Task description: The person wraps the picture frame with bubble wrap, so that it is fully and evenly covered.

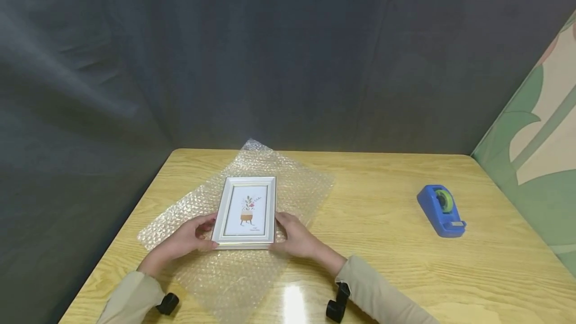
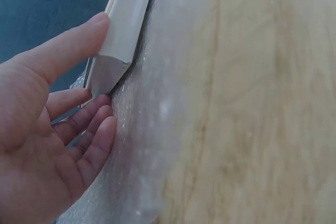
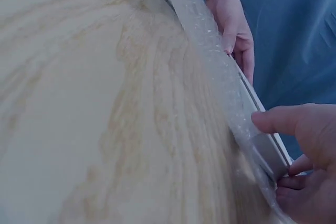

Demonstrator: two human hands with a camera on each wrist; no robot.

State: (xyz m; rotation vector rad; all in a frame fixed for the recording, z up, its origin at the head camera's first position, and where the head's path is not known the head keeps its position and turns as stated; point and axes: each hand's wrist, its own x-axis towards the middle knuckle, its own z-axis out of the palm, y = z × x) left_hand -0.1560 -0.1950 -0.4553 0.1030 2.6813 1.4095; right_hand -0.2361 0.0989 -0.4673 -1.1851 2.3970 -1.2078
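Head view: frame (image 1: 245, 214) over wrap (image 1: 238, 274), left part of table (image 1: 373, 224). Gripped at near-left corner by left hand (image 1: 188, 237), at near-right by right hand (image 1: 295, 237). Likely light, stiff, smooth enough to slip; maybe glass-fronted, so fragile. Best taken by side edges.

The photo frame (image 1: 245, 214) hides the middle of the bubble wrap (image 1: 234, 279). Lettering (image 1: 254, 229) at the print's (image 1: 234, 214) lower right corner is too small to read. The head view cuts off the table's (image 1: 382, 204) near edge and both sleeves (image 1: 378, 289).
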